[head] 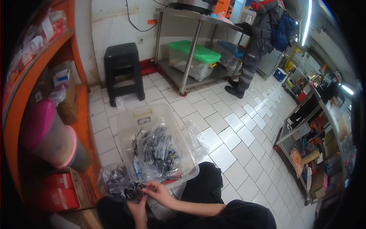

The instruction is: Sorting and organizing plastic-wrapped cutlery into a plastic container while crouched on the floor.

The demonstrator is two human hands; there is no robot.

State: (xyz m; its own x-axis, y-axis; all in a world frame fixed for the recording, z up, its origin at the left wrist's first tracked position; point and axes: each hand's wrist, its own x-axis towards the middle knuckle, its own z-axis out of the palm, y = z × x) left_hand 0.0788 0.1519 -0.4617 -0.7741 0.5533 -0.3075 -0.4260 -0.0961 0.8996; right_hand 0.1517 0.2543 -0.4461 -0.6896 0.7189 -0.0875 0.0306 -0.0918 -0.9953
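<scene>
In front of me, my left hand point(137, 206) grips a bundle of small dark plastic pieces point(133, 191) from below. The fingers of my right hand point(157, 191) pinch the right side of that bundle. Just left of it, a clear plastic bag point(114, 180) bulges with more dark pieces; whether the bundle is partly inside the bag I cannot tell. A translucent plastic bin point(128, 117) stands on the floor beyond my hands. It holds clear bags of black plastic items point(157, 146), too blurred to name exactly.
An orange shelf point(84, 114) at left carries lidded tubs point(51, 134) and red packages point(60, 191). A black stool point(121, 57) and a steel table point(197, 17) stand ahead. A person point(257, 43) stands there; another person point(326, 86) is behind the right-hand rack point(297, 133). Loose clear plastic point(197, 140) lies beside the bin.
</scene>
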